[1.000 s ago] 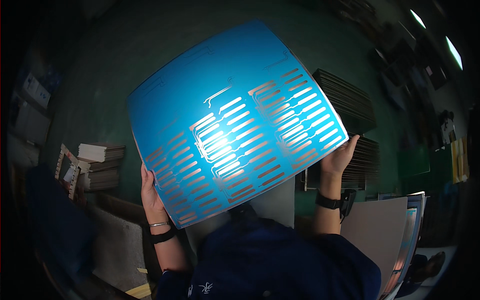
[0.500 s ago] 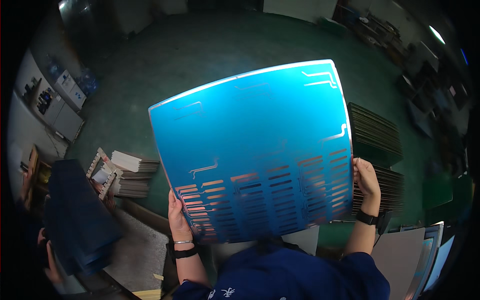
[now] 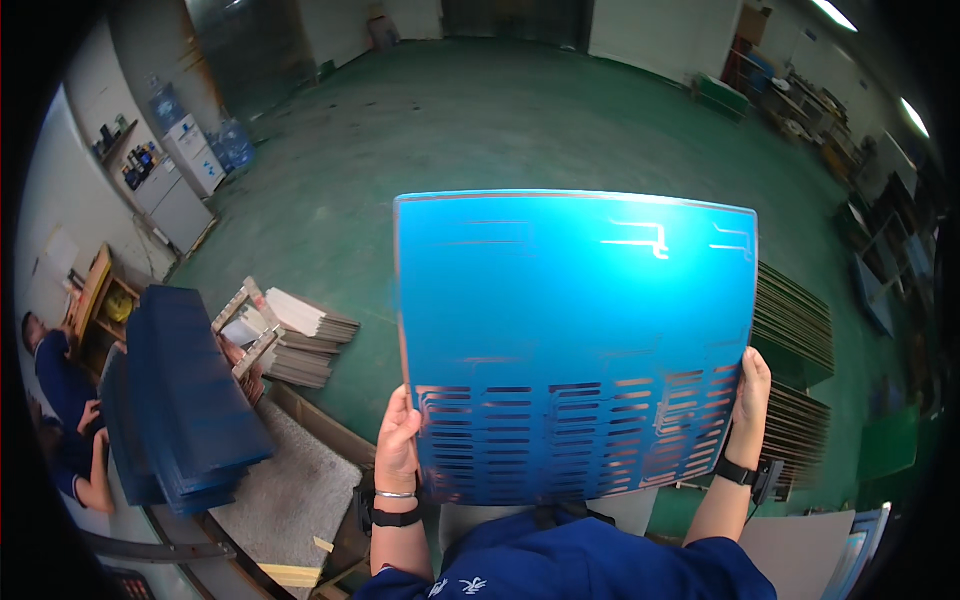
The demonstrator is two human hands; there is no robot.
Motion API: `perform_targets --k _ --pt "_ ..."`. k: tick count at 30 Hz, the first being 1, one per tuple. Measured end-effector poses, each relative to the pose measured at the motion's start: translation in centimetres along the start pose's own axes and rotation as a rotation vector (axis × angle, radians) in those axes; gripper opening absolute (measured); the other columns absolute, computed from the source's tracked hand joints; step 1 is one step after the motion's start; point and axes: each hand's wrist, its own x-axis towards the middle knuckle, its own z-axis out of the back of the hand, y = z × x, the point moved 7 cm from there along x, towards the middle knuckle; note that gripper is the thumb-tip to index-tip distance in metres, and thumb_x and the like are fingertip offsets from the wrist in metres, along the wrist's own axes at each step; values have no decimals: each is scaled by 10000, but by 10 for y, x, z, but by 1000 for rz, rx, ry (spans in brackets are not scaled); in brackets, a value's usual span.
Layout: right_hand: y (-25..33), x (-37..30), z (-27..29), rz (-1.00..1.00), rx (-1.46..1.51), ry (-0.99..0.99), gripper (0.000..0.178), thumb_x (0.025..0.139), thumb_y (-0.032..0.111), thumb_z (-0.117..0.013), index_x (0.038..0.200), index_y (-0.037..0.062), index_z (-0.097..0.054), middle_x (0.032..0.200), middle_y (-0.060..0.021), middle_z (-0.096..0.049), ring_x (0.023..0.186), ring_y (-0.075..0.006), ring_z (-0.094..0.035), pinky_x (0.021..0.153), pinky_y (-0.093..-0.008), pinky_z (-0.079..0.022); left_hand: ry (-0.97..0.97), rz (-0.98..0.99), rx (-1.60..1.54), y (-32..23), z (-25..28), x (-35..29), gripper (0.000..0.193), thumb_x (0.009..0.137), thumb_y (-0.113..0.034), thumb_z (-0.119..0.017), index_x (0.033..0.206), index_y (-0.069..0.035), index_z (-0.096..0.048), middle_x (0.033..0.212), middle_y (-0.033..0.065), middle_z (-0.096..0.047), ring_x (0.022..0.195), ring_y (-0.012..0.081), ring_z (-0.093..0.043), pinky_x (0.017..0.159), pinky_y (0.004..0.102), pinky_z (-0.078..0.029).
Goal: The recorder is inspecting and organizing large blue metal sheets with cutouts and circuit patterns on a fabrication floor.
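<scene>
Held up before me is a large blue circuit-board panel, with a bright shine at its upper right. Copper-coloured slots and thin bent lines show through the blue, mostly in rows across its lower half. My left hand grips the panel's left edge low down, with the thumb on its face. On the opposite edge my right hand is closed around the side at about the same height. The fingers behind the panel are hidden on both sides.
Racked dark boards stand at the right. Left of me are stacked blue panels, a grey-topped table and a bundle of grey sheets. A co-worker is at the far left. Pale sheets lean at lower right.
The panel has shifted right and down in view and turned clockwise, so its top edge sits more level. Both hands keep their hold. The view has swung toward the room's far wall.
</scene>
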Motion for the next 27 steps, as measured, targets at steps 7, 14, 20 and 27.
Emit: perform_targets --k 7,14,20,27 --pt "-1 -2 16 80 -14 -12 181 934 179 -482 970 23 -569 833 -36 -613 733 -109 -575 634 -250 -475 25 -3 277 -12 -10 12 153 881 -110 -571 1003 -52 -500 913 15 -583 822 78 -544 747 221 -437" --pt "15 18 52 294 68 -66 283 957 173 -432 1213 53 -441 1204 -76 -487 1087 -166 -476 947 -357 -390 62 -228 715 -35 -38 23 65 805 -51 -639 849 -41 -593 811 -2 -592 761 90 -549 703 234 -430" --pt "22 29 31 524 96 38 442 967 337 -363 1351 127 -306 1459 -82 -238 1319 -246 -269 1034 -413 -309 333 -672 1257 -36 -86 51 226 695 -33 -645 908 -100 -681 867 34 -685 957 239 -619 994 465 -353" --pt "-3 23 -2 353 275 -36 442 964 356 -353 1338 120 -327 1429 -85 -277 1283 -241 -309 1003 -397 -338 146 -625 1294 -8 -75 56 249 686 -4 -651 907 -115 -684 976 67 -672 1101 274 -553 1035 454 -310"
